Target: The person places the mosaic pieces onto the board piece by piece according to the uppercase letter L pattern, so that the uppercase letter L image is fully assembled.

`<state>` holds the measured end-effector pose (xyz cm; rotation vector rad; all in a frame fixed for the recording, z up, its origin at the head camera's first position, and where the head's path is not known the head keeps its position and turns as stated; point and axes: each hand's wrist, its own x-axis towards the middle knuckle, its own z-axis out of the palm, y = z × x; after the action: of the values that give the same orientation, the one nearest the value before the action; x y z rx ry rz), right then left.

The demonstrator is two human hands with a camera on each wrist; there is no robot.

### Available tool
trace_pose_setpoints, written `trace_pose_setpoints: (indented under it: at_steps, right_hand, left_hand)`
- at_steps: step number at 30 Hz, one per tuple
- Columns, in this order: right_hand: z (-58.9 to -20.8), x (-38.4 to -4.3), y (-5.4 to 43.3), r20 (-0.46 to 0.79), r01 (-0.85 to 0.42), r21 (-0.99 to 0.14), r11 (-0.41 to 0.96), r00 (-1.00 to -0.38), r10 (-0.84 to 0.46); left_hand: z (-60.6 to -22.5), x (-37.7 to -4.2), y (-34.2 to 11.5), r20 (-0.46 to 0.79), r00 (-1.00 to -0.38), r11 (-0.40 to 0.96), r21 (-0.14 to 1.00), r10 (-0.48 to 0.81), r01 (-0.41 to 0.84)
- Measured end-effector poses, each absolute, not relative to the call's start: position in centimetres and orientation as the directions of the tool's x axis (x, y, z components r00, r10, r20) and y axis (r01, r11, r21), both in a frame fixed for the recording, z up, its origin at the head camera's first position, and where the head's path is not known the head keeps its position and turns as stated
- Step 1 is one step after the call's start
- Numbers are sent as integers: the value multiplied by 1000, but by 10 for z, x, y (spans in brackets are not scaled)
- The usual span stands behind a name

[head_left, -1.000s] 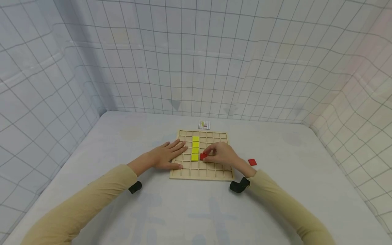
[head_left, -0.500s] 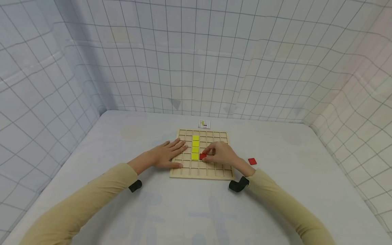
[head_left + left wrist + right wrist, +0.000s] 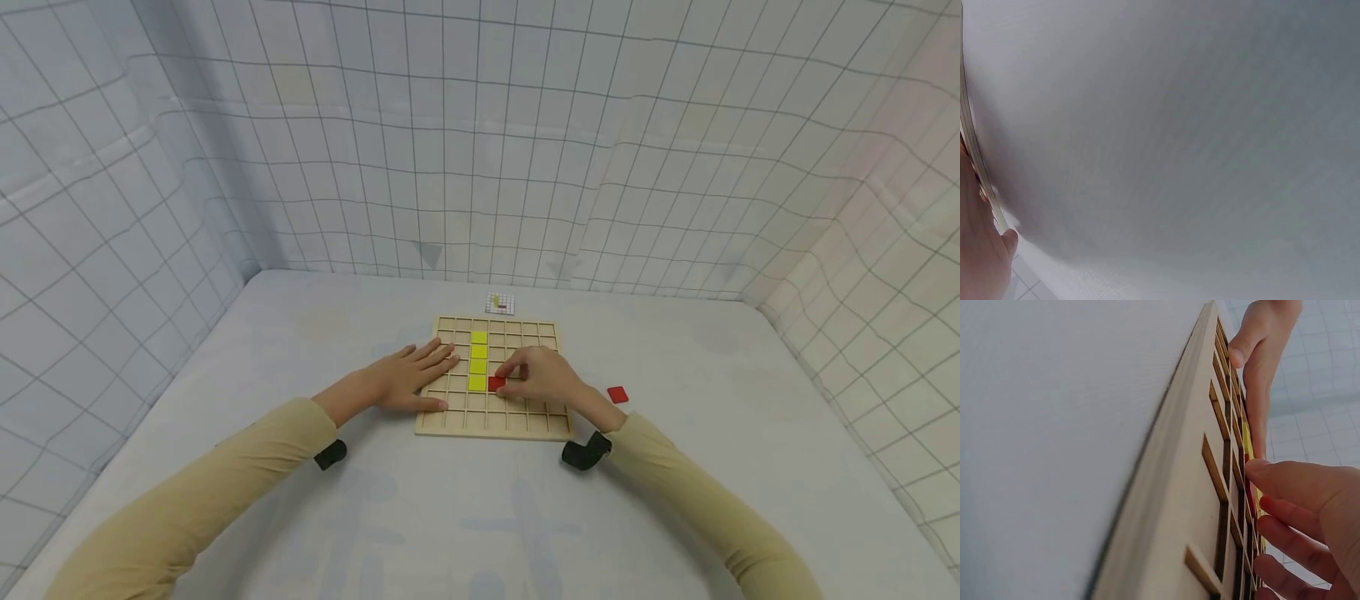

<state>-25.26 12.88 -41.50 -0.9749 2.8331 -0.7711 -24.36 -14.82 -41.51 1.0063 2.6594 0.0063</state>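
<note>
A wooden grid board [image 3: 495, 434] lies on the white-covered table. A column of several yellow tiles [image 3: 478, 367] fills cells left of its middle. My right hand [image 3: 546, 375] pinches a red tile [image 3: 496, 383] between thumb and forefinger, in the cell just right of the lowest yellow tile. In the right wrist view, the red tile [image 3: 1249, 487] sits low among the board's dividers, under the thumb tip. My left hand [image 3: 401, 383] rests flat with spread fingers across the board's left edge. Only part of the left hand [image 3: 982, 256] shows in the left wrist view.
A second red tile [image 3: 617, 394] lies on the table, right of the board by my right wrist. Behind the board is a small card [image 3: 500, 303] printed with a coloured grid. Checked cloth walls [image 3: 480, 167] surround the table at the back and sides.
The red tile has shifted slightly left and now lies flatter in its cell beside the lowest yellow tile. My right hand keeps its pinch. My left hand stays in place.
</note>
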Motion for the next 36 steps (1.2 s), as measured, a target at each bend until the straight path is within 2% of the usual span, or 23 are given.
trace_pose_setpoints:
  at_steps: [4, 11, 14, 27, 36]
  right_hand:
    - [-412, -254, 134, 116, -572, -468, 674, -796, -594]
    - [-401, -263, 157, 115, -635, -488, 599, -727, -677]
    - [-396, -267, 171, 91, -628, -516, 582, -716, -692]
    - [-397, -272, 238, 83, -588, -535, 607, -752, -654]
    - [-403, -266, 279, 19, -514, -574, 638, -787, -617]
  left_hand:
    - [-411, -241, -148, -268, -708, 752, 120, 654, 648]
    - [-409, -239, -148, -269, -705, 749, 119, 657, 652]
    - [-408, -240, -148, -270, -701, 745, 115, 660, 657]
    - [-416, -243, -149, -271, -709, 751, 102, 651, 652]
    - [-411, -240, -148, -276, -706, 750, 101, 652, 654]
